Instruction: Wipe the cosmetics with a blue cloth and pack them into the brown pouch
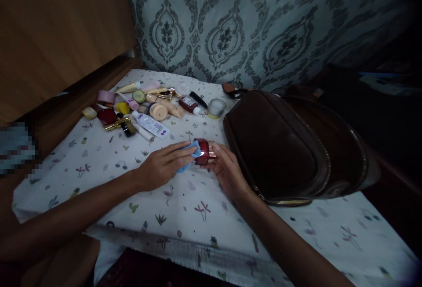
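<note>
Fingers (176, 153) press a blue cloth (197, 148) to a red bottle (202, 151)

At upper left of the frame, a loose spread of cosmetics (158, 112) lies on the patterned tablecloth (115, 203). Below it, the left hand (154, 168) has its fingers nearly straight and close together, pinning the cloth against the bottle; its thumb is hidden. Centre frame is the bottle, its long axis roughly level across the picture, red end to the left, coppery cap (211, 151) to the right. Wiping seems to be the step in hand; the next move would call for a firm hold on the cap and perhaps a turn, letting the cloth reach another side. Right of it, the right hand (229, 168) curls around the cap, thumb above, fingers beneath. Just beside, filling the right of the frame, sits a brown bag (273, 146).
</note>
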The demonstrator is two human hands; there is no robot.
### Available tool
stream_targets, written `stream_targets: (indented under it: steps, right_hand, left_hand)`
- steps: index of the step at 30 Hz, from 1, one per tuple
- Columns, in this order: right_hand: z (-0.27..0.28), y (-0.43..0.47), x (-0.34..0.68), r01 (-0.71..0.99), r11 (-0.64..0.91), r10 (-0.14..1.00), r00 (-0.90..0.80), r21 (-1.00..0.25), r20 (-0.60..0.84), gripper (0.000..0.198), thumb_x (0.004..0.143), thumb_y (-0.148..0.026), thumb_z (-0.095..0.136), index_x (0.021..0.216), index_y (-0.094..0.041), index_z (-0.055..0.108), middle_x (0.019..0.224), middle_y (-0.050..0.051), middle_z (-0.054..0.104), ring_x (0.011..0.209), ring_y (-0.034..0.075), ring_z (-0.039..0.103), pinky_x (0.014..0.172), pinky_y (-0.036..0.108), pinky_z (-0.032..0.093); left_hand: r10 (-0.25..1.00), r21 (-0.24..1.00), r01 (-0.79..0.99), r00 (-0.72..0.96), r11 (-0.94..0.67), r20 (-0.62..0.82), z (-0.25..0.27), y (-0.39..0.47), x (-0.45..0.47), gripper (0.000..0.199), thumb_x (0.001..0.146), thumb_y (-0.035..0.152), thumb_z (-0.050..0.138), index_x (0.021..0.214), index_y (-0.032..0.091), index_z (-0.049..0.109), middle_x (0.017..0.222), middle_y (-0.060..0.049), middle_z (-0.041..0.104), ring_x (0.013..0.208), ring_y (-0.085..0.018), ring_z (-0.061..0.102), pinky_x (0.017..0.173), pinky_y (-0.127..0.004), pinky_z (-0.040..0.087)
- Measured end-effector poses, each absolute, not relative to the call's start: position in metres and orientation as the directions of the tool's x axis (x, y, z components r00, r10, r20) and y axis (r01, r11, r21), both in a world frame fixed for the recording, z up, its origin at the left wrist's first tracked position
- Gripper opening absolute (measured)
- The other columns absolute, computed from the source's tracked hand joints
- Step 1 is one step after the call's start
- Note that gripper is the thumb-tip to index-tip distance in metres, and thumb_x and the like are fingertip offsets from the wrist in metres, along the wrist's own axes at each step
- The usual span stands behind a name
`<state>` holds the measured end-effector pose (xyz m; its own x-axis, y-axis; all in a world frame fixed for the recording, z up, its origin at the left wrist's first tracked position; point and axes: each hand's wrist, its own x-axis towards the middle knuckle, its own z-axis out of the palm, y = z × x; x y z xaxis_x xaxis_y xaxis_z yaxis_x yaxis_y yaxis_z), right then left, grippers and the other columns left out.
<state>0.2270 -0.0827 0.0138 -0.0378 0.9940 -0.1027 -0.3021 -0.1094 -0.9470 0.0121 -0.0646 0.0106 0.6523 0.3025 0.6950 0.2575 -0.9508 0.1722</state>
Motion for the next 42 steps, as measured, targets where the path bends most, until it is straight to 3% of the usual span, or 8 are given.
stream_targets:
  steps: [5,12,16,22,27,31,38,42]
  right_hand:
    - [0.018,-0.084,0.227,-0.317,-0.154,0.985,-0.126,-0.936,-0.119,0.041,0.078,-0.058,0.066,0.093,-0.02,0.068,0.084,0.005,0.074,0.071,0.02,0.068,0.057,0.032,0.06]
    - [0.012,-0.079,0.23,-0.346,-0.128,0.988,-0.128,-0.929,-0.088,0.037,0.083,-0.056,0.062,0.099,-0.023,0.065,0.099,0.006,0.074,0.084,0.023,0.071,0.077,0.04,0.062]
    - [0.011,-0.08,0.228,-0.378,-0.079,0.995,-0.082,-0.922,-0.051,0.032,0.081,-0.052,0.069,0.094,-0.024,0.06,0.098,0.004,0.073,0.087,0.023,0.072,0.081,0.043,0.061]
    - [0.004,-0.08,0.227,-0.053,0.118,0.991,0.064,-0.992,0.115,0.043,0.073,-0.049,0.078,0.1,-0.025,0.055,0.093,0.003,0.07,0.088,0.022,0.068,0.079,0.037,0.058]
    - [0.001,-0.083,0.23,0.321,0.332,0.93,0.044,-0.887,0.364,0.039,0.078,-0.039,0.074,0.109,-0.024,0.056,0.095,0.005,0.068,0.086,0.021,0.065,0.079,0.037,0.055]
    - [0.0,-0.085,0.232,0.512,0.462,0.868,-0.096,-0.724,0.487,0.045,0.078,-0.034,0.074,0.118,-0.023,0.058,0.108,0.008,0.068,0.098,0.025,0.064,0.089,0.043,0.053]
    - [-0.013,-0.078,0.238,0.5,0.459,0.887,-0.206,-0.735,0.414,0.082,0.071,-0.031,0.081,0.143,-0.023,0.044,0.134,0.014,0.052,0.12,0.032,0.055,0.096,0.048,0.053]
    - [-0.013,-0.076,0.24,0.47,0.405,0.914,-0.18,-0.784,0.363,0.051,0.071,-0.033,0.082,0.117,-0.023,0.063,0.125,0.012,0.053,0.119,0.03,0.056,0.094,0.042,0.055]
  left_hand:
    - [0.369,0.28,0.241,0.652,-0.929,0.662,0.01,-0.062,0.01,0.037,0.101,0.018,0.042,0.137,0.016,0.047,0.144,-0.018,0.055,0.142,-0.026,0.043,0.112,-0.051,0.046]
    - [0.476,0.454,0.218,0.648,-0.864,0.595,0.005,-0.065,0.01,0.042,0.098,0.019,0.047,0.14,0.021,0.044,0.143,-0.016,0.056,0.133,-0.024,0.054,0.106,-0.044,0.051]
    - [0.663,0.676,0.257,0.599,-0.691,0.449,0.013,-0.067,0.01,0.034,0.095,0.026,0.056,0.129,0.021,0.055,0.127,-0.01,0.067,0.108,-0.023,0.069,0.09,-0.035,0.059]
    - [0.816,0.916,0.164,0.529,-0.365,0.231,0.019,-0.066,0.008,0.035,0.091,0.034,0.064,0.123,0.022,0.058,0.104,-0.003,0.071,0.078,-0.017,0.067,0.061,-0.024,0.055]
    - [0.846,0.938,0.153,0.494,-0.31,0.199,0.012,-0.063,0.008,0.038,0.089,0.034,0.065,0.125,0.022,0.057,0.114,-0.005,0.069,0.088,-0.019,0.067,0.068,-0.026,0.056]
    - [0.882,0.936,0.213,0.442,-0.281,0.165,0.011,-0.062,0.009,0.038,0.088,0.034,0.065,0.124,0.021,0.058,0.122,-0.007,0.066,0.11,-0.024,0.064,0.09,-0.032,0.053]
    - [0.893,0.938,0.25,0.435,-0.241,0.114,0.013,-0.061,0.009,0.033,0.086,0.03,0.062,0.118,0.019,0.061,0.113,-0.005,0.068,0.102,-0.023,0.064,0.087,-0.034,0.051]
    - [0.896,0.946,0.247,0.436,-0.21,0.085,0.016,-0.061,0.008,0.035,0.085,0.031,0.062,0.118,0.019,0.061,0.113,-0.005,0.068,0.1,-0.023,0.064,0.084,-0.033,0.052]
